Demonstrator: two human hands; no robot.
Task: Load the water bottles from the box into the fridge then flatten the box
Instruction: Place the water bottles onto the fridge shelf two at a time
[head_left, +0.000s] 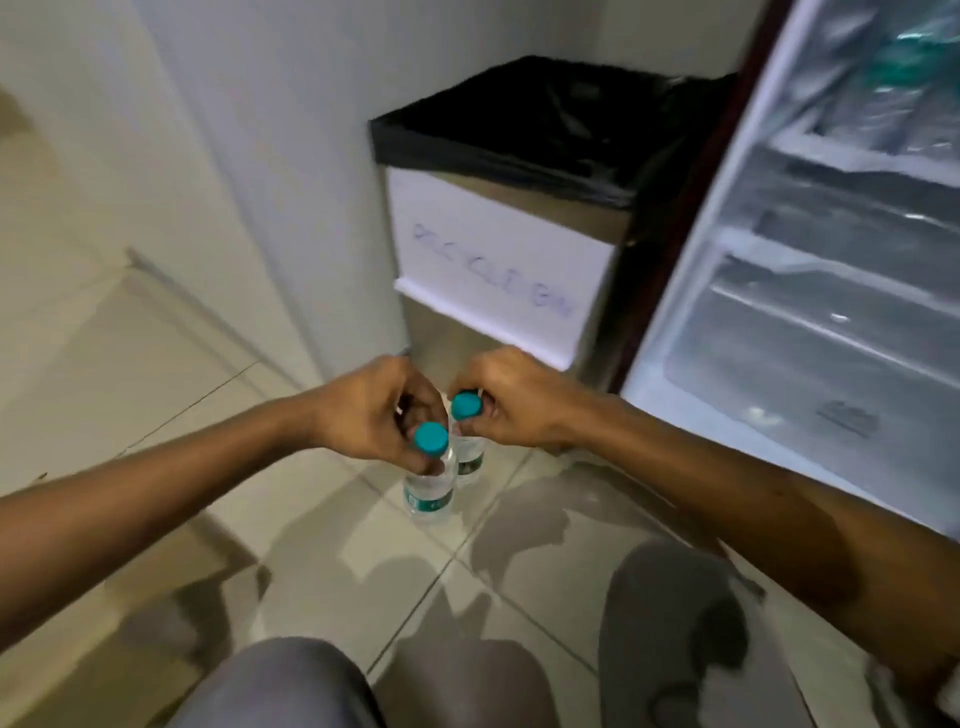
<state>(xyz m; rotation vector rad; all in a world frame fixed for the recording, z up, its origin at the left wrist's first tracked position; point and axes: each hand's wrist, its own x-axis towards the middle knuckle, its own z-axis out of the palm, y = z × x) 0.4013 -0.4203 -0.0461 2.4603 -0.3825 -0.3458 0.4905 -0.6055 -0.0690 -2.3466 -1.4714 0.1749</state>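
Left hand (371, 410), right hand (511, 400) (each holding bottle)

You are in a kitchen or pantry corner, of a home or an office; which one, you cannot tell. On your right an open fridge (831, 249) shows lit shelves and clear drawers. Beside it a steel bin (511, 218) with a black liner carries a handwritten paper label, too blurred to read surely. Pale glossy floor tiles (322, 561) and plain white walls (291, 130) surround you.
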